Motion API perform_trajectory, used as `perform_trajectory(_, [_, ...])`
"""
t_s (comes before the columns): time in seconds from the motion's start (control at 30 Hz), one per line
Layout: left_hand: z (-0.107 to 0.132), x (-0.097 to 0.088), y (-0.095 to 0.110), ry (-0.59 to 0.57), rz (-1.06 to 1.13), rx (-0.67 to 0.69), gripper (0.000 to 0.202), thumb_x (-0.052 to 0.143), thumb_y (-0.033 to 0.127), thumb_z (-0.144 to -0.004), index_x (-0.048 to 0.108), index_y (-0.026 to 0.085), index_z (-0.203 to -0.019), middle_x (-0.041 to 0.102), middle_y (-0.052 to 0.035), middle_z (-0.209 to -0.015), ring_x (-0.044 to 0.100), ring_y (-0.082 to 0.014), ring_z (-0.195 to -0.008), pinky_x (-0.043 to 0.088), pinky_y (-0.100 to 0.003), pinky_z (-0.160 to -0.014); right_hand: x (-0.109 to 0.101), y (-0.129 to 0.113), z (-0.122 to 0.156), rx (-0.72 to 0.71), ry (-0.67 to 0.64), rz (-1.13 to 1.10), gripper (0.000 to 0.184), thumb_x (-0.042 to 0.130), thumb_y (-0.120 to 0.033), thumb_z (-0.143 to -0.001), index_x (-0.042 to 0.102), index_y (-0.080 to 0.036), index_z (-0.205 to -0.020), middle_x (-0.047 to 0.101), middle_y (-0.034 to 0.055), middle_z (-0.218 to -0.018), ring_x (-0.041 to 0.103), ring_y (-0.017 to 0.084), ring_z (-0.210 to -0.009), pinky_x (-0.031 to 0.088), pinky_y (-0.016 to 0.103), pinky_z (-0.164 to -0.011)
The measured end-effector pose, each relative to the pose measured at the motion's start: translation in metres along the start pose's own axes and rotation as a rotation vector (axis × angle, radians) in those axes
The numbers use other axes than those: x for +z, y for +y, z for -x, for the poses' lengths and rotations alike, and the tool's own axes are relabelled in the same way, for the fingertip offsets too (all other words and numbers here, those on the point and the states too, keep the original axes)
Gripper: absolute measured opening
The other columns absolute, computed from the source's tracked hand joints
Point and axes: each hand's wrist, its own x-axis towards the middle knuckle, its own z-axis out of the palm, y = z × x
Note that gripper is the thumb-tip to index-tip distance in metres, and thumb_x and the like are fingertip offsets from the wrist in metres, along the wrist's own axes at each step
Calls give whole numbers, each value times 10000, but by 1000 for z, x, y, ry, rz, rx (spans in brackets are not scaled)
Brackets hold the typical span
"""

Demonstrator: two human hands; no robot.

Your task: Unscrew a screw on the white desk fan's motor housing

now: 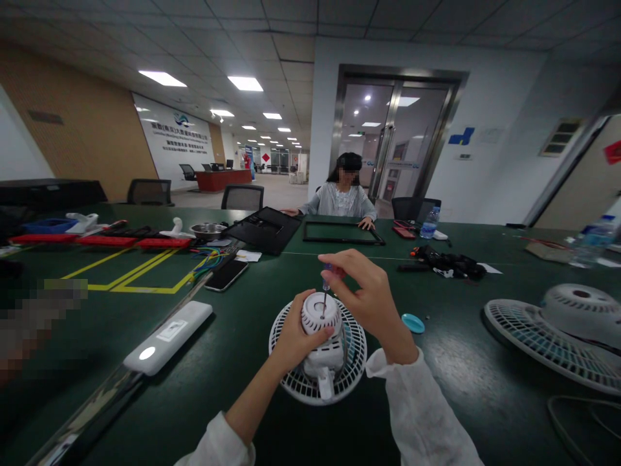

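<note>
A small white fan lies grille down on the green table, its rounded motor housing facing up. My left hand is wrapped round the side of that housing, thumb across its front. In my right hand a screwdriver with a clear purplish handle is pinched between the fingertips. It stands nearly upright, and its thin shaft runs down to a hole in the top of the housing. Whether a screw sits in the hole is too small to tell.
A light-blue round cap lies right of the fan. Further right is a larger white fan. On the left are a white power bank-like box and a phone. Across the table a person touches a black frame.
</note>
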Motion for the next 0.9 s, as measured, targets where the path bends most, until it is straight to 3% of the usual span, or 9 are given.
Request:
perform_trajectory(0.13, [0,-1,-3,-7,-3,11,627,689,283,-647,393,179,-1189,492,-93,-1180,484,-258,-1097,348,-401,-968,-2,-2,0,-11,2,-37,207,472,-125,-843,606,-177,-993,656,61,-952,592,149,-902,475,296,-781])
perform_trajectory(0.37, [1,-1,-1,-7,-1,2,627,690,283,-645,391,179,-1186,492,-89,-1171,488,-252,-1086,348,-397,-965,-4,-4,0,-16,16,11,164,527,-159,-823,601,-157,-970,647,50,-850,585,145,-779,474,278,-677])
perform_trajectory(0.63, [1,-1,1,-9,-1,-1,617,685,283,-654,388,171,-1184,490,-93,-1170,484,-255,-1089,347,-408,-968,-2,-2,1,-41,2,49,166,535,-221,-834,623,-172,-966,596,44,-806,553,147,-776,460,286,-683])
perform_trajectory(0.9, [0,0,2,-4,6,-16,625,680,295,-652,378,169,-1185,479,-100,-1176,481,-260,-1091,349,-418,-965,-5,-4,3,-43,-82,-47,286,451,-122,-858,560,-191,-1113,631,61,-1045,553,146,-985,449,322,-851])
